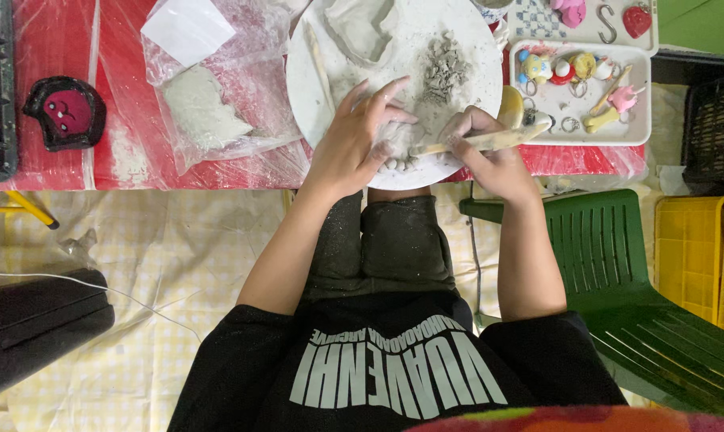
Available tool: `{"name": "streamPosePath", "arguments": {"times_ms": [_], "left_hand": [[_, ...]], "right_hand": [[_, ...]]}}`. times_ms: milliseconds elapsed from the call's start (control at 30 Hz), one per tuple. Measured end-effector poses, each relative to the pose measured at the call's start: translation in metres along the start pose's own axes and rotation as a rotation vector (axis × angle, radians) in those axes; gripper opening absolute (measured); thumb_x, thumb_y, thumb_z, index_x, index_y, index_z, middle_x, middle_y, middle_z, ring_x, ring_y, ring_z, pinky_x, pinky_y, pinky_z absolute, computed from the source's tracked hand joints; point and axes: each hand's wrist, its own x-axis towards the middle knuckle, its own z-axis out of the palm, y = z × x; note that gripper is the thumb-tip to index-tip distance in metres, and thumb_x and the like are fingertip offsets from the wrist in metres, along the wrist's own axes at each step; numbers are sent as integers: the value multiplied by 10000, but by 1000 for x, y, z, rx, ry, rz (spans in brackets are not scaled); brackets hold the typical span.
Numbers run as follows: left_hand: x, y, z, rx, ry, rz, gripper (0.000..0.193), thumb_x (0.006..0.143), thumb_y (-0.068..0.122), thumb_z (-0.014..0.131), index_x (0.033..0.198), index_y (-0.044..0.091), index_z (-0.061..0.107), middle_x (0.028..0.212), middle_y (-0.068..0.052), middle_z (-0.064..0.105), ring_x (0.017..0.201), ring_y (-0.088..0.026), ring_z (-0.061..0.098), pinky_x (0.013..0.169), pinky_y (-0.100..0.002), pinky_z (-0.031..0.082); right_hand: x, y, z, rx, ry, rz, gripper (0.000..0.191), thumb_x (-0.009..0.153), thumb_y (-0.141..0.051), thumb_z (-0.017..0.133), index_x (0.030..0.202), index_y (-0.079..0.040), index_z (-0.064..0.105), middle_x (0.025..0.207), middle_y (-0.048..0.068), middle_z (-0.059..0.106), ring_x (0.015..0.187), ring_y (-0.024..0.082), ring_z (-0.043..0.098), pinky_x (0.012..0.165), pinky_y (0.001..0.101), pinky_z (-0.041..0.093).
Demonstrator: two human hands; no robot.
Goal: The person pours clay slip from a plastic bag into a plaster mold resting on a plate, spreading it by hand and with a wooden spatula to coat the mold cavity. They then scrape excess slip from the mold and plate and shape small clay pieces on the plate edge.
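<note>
While the left hand (354,144) lies half spread, fingers steadying a small grey clay piece (395,138) at the near rim of the round white board (314,72), the right hand (490,152) pinches a wooden modelling tool (482,142) against it. Beyond, left: clear plastic bag (218,104) of clay on the red tabletop (58,48).

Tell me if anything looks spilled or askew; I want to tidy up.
The round white work board overhangs the red table's near edge above the person's lap. Grey clay crumbs lie loose on it. Pale clay dust smears the red cover near the clear plastic bag.
</note>
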Motion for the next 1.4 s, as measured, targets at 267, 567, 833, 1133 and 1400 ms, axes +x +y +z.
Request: {"name": "streamPosePath", "arguments": {"times_ms": [267, 567, 833, 1133, 1400], "left_hand": [[2, -1, 2, 178, -77, 100, 983, 771, 623, 797, 1518, 143, 375, 1324, 5, 663, 1377, -271, 517, 1280, -540, 203], [2, -5, 7, 273, -114, 155, 402, 759, 416, 911, 968, 153, 691, 1310, 17, 601, 1415, -251, 431, 1263, -515, 264], [-2, -2, 4, 193, -116, 165, 322, 762, 362, 895, 970, 173, 739, 1284, 70, 645, 1395, -225, 472, 1235, -485, 311], [0, -2, 4, 193, -120, 154, 298, 782, 364, 888, 968, 178, 746, 1252, 80, 663, 1362, -210, 499, 1210, -479, 323], [0, 1, -1, 157, -105, 159, 294, 804, 325, 873, 1002, 153, 740, 1223, 44, 675, 1330, -214, 521, 1191, -455, 342]], "right_hand": [[4, 1, -6, -103, 38, -107, 72, 1056, -15, 552, 1042, -52, 492, 1016, 53, 580, 871, 92, 560, 749, 257, 490], [-23, -3, 11, 275, 133, -99, 61, 1036, -31, 525, 1024, -70, 480, 921, 47, 612, 740, 76, 520, 631, 225, 427], [-41, -7, 34, 32, 186, -131, 123, 1038, 39, 582, 1035, -53, 500, 972, 30, 617, 850, 75, 555, 748, 235, 470], [-39, -4, 35, 40, 194, -100, 108, 1044, 13, 589, 1006, -51, 510, 912, 34, 609, 770, 68, 529, 666, 236, 438], [-40, 4, 38, 117, 360, -18, 156, 1087, -9, 603, 996, -75, 495, 833, 36, 593, 643, 52, 506, 529, 217, 385]]}}
